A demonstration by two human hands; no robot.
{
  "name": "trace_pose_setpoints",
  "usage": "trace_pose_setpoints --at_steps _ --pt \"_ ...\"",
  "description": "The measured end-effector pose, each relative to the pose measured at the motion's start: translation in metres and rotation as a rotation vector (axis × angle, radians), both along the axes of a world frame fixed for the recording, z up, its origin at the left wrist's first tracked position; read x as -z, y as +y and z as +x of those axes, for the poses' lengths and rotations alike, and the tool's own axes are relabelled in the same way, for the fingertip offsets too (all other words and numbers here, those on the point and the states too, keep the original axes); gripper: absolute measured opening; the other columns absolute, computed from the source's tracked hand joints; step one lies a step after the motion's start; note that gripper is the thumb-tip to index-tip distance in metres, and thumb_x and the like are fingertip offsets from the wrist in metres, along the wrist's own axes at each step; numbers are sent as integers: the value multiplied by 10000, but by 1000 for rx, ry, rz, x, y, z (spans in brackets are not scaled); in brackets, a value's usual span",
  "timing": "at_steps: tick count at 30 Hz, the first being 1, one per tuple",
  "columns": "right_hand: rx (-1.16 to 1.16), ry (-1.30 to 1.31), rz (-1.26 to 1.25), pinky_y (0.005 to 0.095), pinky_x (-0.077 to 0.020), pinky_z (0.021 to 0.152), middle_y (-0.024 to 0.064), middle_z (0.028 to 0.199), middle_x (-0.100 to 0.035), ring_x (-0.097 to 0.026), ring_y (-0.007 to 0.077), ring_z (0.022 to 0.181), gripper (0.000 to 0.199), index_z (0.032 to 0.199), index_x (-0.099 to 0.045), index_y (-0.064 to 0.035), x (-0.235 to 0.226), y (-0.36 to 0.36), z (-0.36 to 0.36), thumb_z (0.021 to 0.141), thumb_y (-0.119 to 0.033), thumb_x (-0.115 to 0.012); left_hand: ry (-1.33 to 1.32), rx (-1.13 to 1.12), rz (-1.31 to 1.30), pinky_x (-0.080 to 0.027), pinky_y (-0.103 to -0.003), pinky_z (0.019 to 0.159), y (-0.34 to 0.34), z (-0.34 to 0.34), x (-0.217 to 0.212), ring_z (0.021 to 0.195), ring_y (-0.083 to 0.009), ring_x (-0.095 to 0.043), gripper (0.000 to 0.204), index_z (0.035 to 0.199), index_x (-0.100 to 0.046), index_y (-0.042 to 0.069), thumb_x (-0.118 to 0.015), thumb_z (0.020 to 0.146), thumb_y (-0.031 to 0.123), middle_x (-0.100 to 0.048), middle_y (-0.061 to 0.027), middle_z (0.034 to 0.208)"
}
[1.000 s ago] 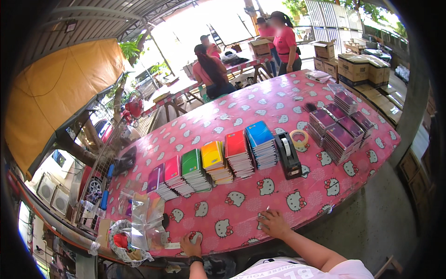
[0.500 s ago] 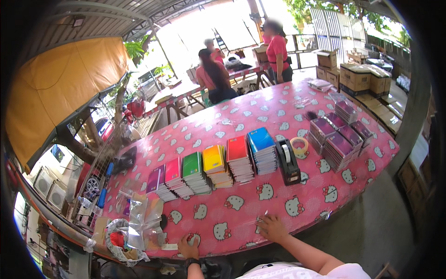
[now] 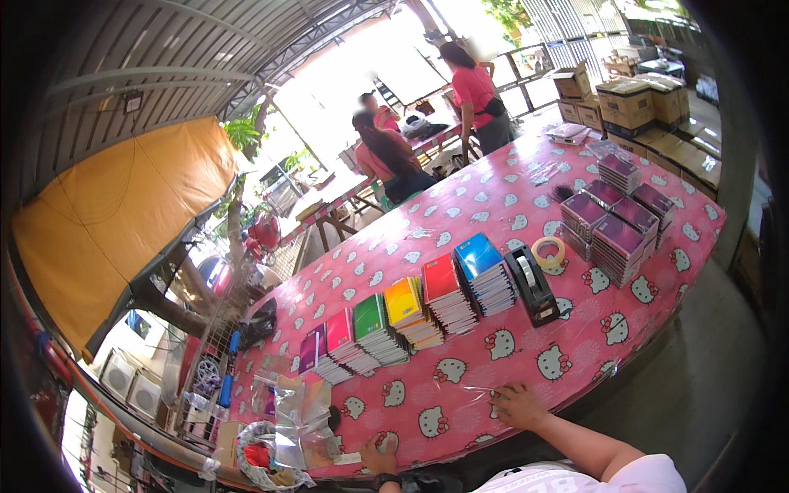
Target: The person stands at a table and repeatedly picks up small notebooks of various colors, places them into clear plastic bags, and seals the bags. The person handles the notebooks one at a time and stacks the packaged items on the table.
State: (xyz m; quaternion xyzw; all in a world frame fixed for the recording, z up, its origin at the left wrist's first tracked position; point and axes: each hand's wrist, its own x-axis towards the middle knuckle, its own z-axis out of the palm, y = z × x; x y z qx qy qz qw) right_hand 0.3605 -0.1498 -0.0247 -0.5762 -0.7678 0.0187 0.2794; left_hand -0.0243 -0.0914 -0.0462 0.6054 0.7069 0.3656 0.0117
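My left hand (image 3: 380, 454) rests at the near edge of a pink patterned tablecloth (image 3: 534, 411), beside a small pale strip (image 3: 348, 458); its fingers are apart and it holds nothing. To its right, my right hand (image 3: 519, 407) lies palm down on the cloth with fingers spread, also holding nothing. Beyond both hands, spiral notebooks stand in a row of stacks: purple (image 3: 313, 346), pink (image 3: 339, 329), green (image 3: 371, 316), yellow (image 3: 403, 301), red (image 3: 442, 278) and blue (image 3: 479, 256). A black tape dispenser (image 3: 532, 284) sits right of the blue stack, with a tape roll (image 3: 548, 252) behind it.
Wrapped purple notebooks (image 3: 617, 237) are stacked at the right. Clear plastic sleeves (image 3: 302, 419) and a cloth-lined basket (image 3: 256, 462) lie at the near left. Several people in pink shirts (image 3: 472, 89) are at the far side. Cardboard boxes (image 3: 631, 105) stand at the far right.
The view has tilted, shifting the table's contents rightward in the picture. Both hands stay resting on the tablecloth. The standing person at the back has turned.
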Motion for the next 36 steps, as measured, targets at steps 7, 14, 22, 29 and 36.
trace_pose_setpoints --at_steps 7,14,22,29,36 --pt "-7 6 23 452 -343 927 35 1198 -527 -451 242 1118 365 1107 -609 -181 -1 -1 1 770 -320 -606 -7 18 -52 -331 -454 943 1 -4 0 1054 -307 -495 462 994 -631 102 -759 648 379 -572 -113 1084" --pt "57 157 64 454 -341 922 50 1183 -536 -458 259 1112 338 1063 -622 -170 -5 -2 1 775 -345 -606 -16 12 -18 -343 -450 927 1 0 0 1037 -299 -501 424 982 -627 99 -753 664 350 -579 -107 1050" --pt "57 86 71 456 -340 903 44 1181 -543 -456 252 1116 298 1041 -630 -168 -6 -3 3 780 -310 -609 66 11 2 -369 -444 885 -2 2 -2 995 -301 -513 346 975 -624 89 -707 706 289 -589 -107 997" --pt "49 91 60 450 -340 904 25 1169 -555 -463 248 1109 287 1038 -640 -177 -2 -1 2 778 -295 -604 34 60 75 -374 -444 871 0 -1 0 949 -310 -521 320 968 -624 90 -694 706 259 -584 -110 971" --pt "53 110 81 434 -347 900 22 1158 -562 -471 242 1094 278 1023 -648 -178 -3 -1 2 765 -274 -612 13 60 57 -375 -447 871 -1 0 -1 949 -310 -519 347 978 -624 94 -708 687 264 -577 -107 955"
